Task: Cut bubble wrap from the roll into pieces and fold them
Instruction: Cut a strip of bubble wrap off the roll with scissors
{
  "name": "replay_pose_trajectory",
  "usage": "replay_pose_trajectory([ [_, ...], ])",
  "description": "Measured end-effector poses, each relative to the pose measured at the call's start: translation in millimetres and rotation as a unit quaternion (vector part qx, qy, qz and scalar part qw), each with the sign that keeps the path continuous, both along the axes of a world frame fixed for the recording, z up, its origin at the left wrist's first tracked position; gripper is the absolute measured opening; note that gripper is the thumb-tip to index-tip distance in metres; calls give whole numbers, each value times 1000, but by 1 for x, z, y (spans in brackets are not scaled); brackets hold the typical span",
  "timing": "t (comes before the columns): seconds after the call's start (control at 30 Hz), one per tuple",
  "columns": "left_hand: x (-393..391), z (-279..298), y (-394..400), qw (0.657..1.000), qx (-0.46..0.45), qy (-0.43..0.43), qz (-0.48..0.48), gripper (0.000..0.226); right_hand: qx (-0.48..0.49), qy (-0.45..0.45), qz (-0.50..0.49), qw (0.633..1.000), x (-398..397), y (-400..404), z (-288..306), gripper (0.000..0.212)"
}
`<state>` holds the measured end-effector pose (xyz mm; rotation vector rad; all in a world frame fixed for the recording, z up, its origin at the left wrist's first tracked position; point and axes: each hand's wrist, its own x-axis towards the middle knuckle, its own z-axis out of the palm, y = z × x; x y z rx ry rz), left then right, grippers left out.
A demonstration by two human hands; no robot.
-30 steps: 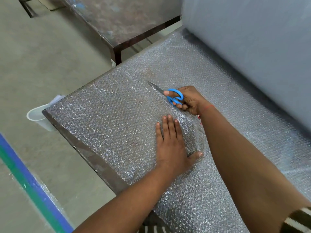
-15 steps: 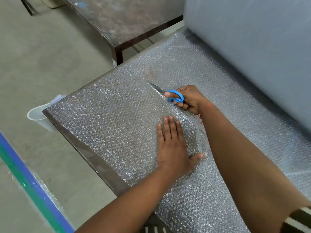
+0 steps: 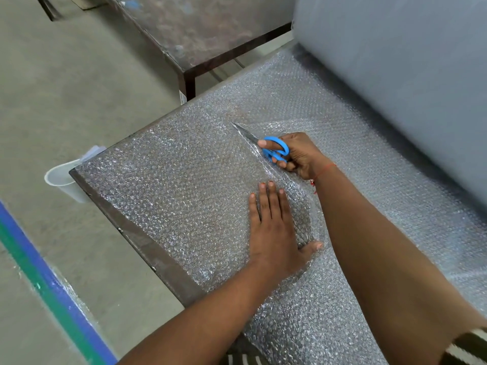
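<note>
A clear sheet of bubble wrap (image 3: 174, 185) lies spread over the table, running from the big grey roll (image 3: 395, 83) at the back right. My right hand (image 3: 300, 154) grips blue-handled scissors (image 3: 275, 150), whose blades point up-left into the sheet along a cut line. My left hand (image 3: 274, 227) presses flat on the wrap just left of the cut, fingers straight and thumb spread out to the right.
The table's dark edge (image 3: 147, 246) runs diagonally at the left. A white plastic cup (image 3: 63, 183) hangs off its far-left corner. A second dark table (image 3: 200, 27) stands behind. Blue and green floor tape (image 3: 52, 293) crosses the concrete floor.
The scissors and my right hand have edged slightly forward along the cut. My left hand has stayed pressed on the sheet in nearly the same spot.
</note>
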<state>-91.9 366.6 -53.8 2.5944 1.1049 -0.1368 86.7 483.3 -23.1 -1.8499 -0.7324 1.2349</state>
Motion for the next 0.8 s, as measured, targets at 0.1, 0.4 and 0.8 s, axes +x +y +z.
replay_pose_trajectory([
  [0.1, 0, 0, -1, 1000, -1, -1, -1, 137, 2, 2, 1, 1000, -1, -2, 1, 71],
  [0.4, -1, 0, 0, 1000, 3, -2, 2, 137, -6, 4, 5, 1000, -1, -7, 1, 68],
  [0.8, 0, -1, 0, 1000, 0, -11, 5, 137, -1, -26, 21, 999, 0, -9, 3, 64],
])
